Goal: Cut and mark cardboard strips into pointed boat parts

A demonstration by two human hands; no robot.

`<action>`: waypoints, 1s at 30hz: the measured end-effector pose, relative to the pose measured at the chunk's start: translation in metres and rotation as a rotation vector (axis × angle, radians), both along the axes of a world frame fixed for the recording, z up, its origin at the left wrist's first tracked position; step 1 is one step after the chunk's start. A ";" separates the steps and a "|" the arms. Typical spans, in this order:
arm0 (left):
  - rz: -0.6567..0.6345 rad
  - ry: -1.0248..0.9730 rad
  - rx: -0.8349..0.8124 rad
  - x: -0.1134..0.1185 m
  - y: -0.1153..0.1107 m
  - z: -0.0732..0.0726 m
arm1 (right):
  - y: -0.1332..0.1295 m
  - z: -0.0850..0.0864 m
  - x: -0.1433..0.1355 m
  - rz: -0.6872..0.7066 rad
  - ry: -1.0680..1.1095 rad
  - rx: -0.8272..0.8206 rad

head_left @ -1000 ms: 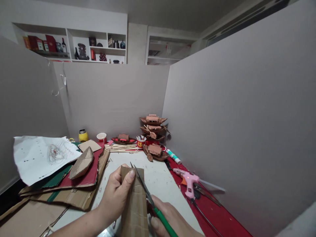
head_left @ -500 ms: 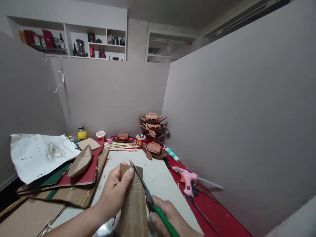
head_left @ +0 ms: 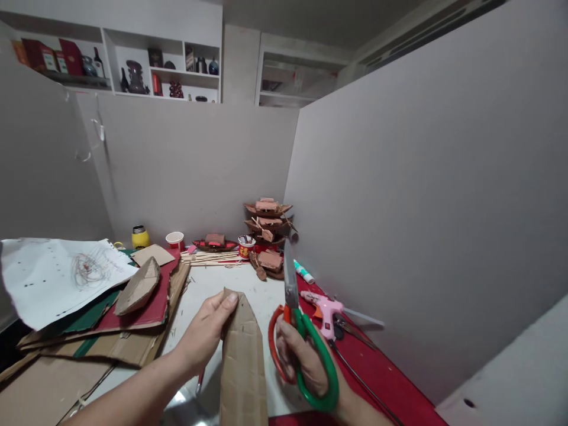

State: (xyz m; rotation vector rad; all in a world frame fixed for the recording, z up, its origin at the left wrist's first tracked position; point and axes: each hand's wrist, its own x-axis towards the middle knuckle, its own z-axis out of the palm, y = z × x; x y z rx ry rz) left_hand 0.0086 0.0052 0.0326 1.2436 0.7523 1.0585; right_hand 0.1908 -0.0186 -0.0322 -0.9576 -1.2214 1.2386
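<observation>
I see a cardboard strip (head_left: 243,367) over the desk (head_left: 217,278), pointing lengthwise away from me; my left hand's (head_left: 205,324) grip pinches its far end. Right of the strip, apart, my right hand (head_left: 311,364) holds scissors (head_left: 290,290).

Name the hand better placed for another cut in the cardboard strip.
The right hand, I'd judge: it holds the scissors, apart from but beside the cardboard strip. The left hand pinches the strip's top end, so seems better suited to steadying.

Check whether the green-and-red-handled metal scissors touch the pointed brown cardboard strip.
Apart: the head view shows pale tabletop between the scissors and the cardboard strip.
</observation>
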 end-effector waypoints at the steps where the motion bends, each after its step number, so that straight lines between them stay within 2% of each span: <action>1: -0.042 0.011 -0.023 0.003 0.000 -0.003 | 0.002 -0.001 -0.001 0.006 0.051 -0.002; 4: -0.184 0.008 -0.143 0.013 -0.004 -0.015 | 0.002 -0.002 -0.005 0.037 0.137 -0.031; 5: -0.186 0.006 -0.182 0.015 -0.007 -0.018 | 0.000 -0.001 -0.006 0.053 0.130 -0.049; 9: 0.011 0.061 -0.170 0.018 -0.016 -0.024 | -0.006 0.005 -0.003 0.045 0.046 -0.048; 10: -0.022 0.069 -0.145 0.018 -0.017 -0.023 | -0.007 0.007 -0.001 0.021 0.032 -0.014; 13: -0.336 0.057 -0.096 0.019 -0.019 -0.014 | -0.003 0.014 0.006 -0.072 0.025 0.071; 14: -0.404 0.058 -0.075 0.018 -0.018 -0.010 | -0.001 0.016 0.009 -0.093 0.034 0.081; 18: -0.459 0.198 -0.053 0.005 -0.015 0.006 | 0.007 0.025 0.018 -0.143 0.096 0.104; 20: -0.564 0.308 -0.126 -0.002 -0.015 0.010 | 0.008 0.028 0.022 -0.169 0.098 0.132; 23: -0.691 0.374 -0.222 -0.007 -0.013 0.011 | 0.006 0.033 0.027 -0.056 0.002 0.075; 25: -0.644 0.383 -0.172 -0.009 -0.006 0.011 | 0.005 0.036 0.031 0.011 -0.076 0.052; 26: -0.571 0.397 -0.107 -0.010 0.000 0.011 | 0.005 0.037 0.033 -0.024 -0.101 0.077; 28: -0.356 0.448 0.096 -0.014 0.016 0.009 | 0.009 0.039 0.037 -0.235 -0.106 0.205; 29: -0.226 0.473 0.154 -0.016 0.025 0.006 | 0.012 0.039 0.039 -0.370 -0.078 0.269; 30: -0.161 0.484 0.165 -0.018 0.034 0.002 | 0.016 0.039 0.042 -0.498 -0.028 0.317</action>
